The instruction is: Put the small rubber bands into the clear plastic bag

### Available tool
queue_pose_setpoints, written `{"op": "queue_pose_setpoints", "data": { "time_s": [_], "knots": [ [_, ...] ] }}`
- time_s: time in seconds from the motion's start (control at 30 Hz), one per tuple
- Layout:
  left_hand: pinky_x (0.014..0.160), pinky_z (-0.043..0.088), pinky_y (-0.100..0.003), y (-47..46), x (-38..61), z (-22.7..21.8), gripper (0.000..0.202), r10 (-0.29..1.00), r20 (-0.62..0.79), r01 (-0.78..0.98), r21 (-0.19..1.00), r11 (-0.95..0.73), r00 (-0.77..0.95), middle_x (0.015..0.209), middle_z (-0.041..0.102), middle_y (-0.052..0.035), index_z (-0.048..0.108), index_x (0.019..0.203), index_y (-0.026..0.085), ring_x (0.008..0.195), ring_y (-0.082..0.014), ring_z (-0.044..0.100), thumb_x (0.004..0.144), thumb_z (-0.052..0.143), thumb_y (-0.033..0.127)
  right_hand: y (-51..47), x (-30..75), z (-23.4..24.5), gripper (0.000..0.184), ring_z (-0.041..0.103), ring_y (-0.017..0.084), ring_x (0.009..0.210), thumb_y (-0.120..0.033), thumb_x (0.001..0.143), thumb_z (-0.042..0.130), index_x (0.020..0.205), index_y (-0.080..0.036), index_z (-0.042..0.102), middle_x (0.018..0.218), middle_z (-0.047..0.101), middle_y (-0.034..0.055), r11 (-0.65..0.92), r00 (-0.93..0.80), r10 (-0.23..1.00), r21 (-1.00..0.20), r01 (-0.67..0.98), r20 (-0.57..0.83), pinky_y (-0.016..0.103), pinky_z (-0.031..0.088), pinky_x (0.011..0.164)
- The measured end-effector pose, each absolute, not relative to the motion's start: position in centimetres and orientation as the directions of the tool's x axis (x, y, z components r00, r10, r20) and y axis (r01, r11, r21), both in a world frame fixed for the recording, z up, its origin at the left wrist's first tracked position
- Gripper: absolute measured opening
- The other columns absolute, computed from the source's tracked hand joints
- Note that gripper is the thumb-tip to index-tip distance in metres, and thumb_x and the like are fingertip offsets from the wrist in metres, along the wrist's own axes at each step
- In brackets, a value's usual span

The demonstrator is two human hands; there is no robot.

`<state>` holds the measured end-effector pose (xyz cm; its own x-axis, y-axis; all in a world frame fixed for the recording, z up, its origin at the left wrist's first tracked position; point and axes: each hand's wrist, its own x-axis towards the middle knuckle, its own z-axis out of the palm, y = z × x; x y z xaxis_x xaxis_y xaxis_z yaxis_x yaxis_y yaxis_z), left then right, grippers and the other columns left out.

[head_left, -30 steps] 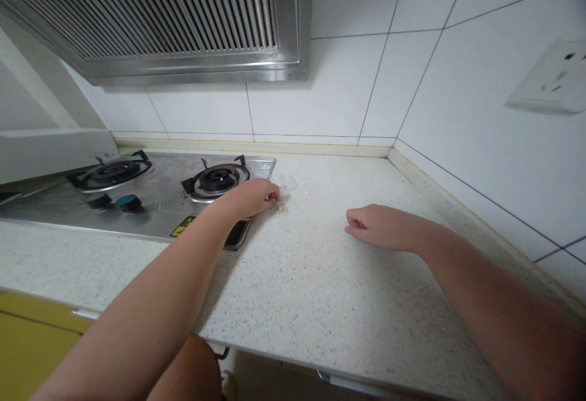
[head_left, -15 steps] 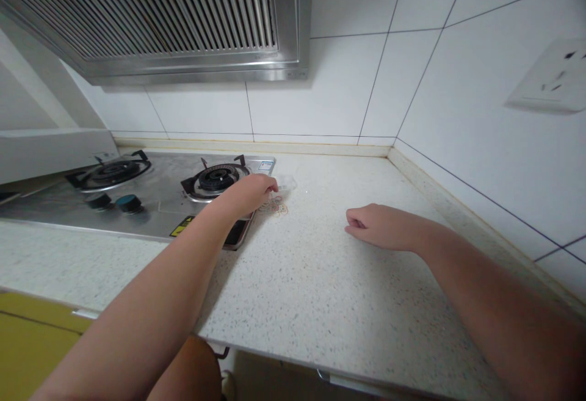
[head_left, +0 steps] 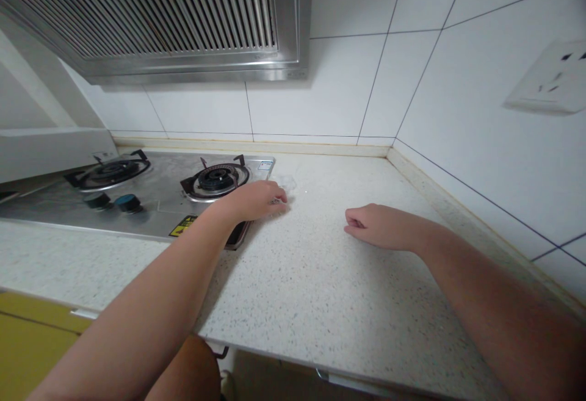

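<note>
My left hand (head_left: 263,200) is curled down on the countertop beside the right edge of the gas stove. Its fingers close around a small bunch of thin rubber bands (head_left: 276,200), mostly covered by the hand. Just behind the fingertips lies a clear, thin plastic piece (head_left: 287,183), hard to make out against the pale counter. Farther right, my right hand (head_left: 378,224) rests in a loose fist, thumb side toward the left hand. Whatever its curled fingers may hold is hidden.
The steel gas stove (head_left: 160,196) carries two burners and two knobs at the left. A range hood (head_left: 196,66) hangs above it. The speckled countertop (head_left: 302,291) runs to a tiled corner, with a wall socket (head_left: 552,77) on the right.
My left hand has come slightly toward me and to the right, over the rubber bands that lay in the open, and its fingers have gathered them. The right hand has stayed put.
</note>
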<state>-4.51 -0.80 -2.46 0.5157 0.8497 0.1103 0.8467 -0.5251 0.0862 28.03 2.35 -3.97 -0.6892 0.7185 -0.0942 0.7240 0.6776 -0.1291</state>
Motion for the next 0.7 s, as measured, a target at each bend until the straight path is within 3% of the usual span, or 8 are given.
{"op": "queue_pose_setpoints", "data": {
  "time_s": [0.27,0.4,0.7],
  "knots": [
    [0.079,0.043,-0.027,-0.74,-3.94,-2.81,0.026,0.851,0.091,0.854,0.012,-0.521,0.518,0.100,0.067,-0.0068,0.070,0.104,0.023,0.094,-0.0189,0.060,0.091,0.051,0.036,2.17,28.09,-3.93,0.027,0.050,0.014,0.061,-0.041,0.091,0.044,0.075,-0.019,0.050,0.070,0.060,0.0016,0.667,-0.682,0.725,-0.147,0.730,-0.099,0.031,0.025,0.055],
    [0.079,0.043,-0.029,-0.64,-4.37,-2.86,0.029,0.872,0.112,0.878,-0.012,-0.479,0.477,0.102,0.066,-0.0084,0.070,0.104,0.022,0.096,-0.0210,0.059,0.091,0.049,0.039,2.22,28.04,-3.92,0.026,0.049,0.014,0.062,-0.040,0.090,0.046,0.075,-0.019,0.050,0.071,0.060,0.0019,0.668,-0.681,0.725,-0.134,0.732,-0.105,0.031,0.024,0.056],
    [0.088,0.044,-0.034,-0.70,-4.70,-3.15,0.042,0.887,0.113,0.894,-0.024,-0.448,0.447,0.114,0.066,-0.0093,0.064,0.120,0.022,0.106,-0.0248,0.059,0.091,0.046,0.046,2.34,28.08,-3.97,0.026,0.049,0.014,0.061,-0.040,0.090,0.046,0.076,-0.019,0.052,0.071,0.060,0.0026,0.671,-0.684,0.722,-0.140,0.729,-0.104,0.031,0.024,0.056]
  ]
}}
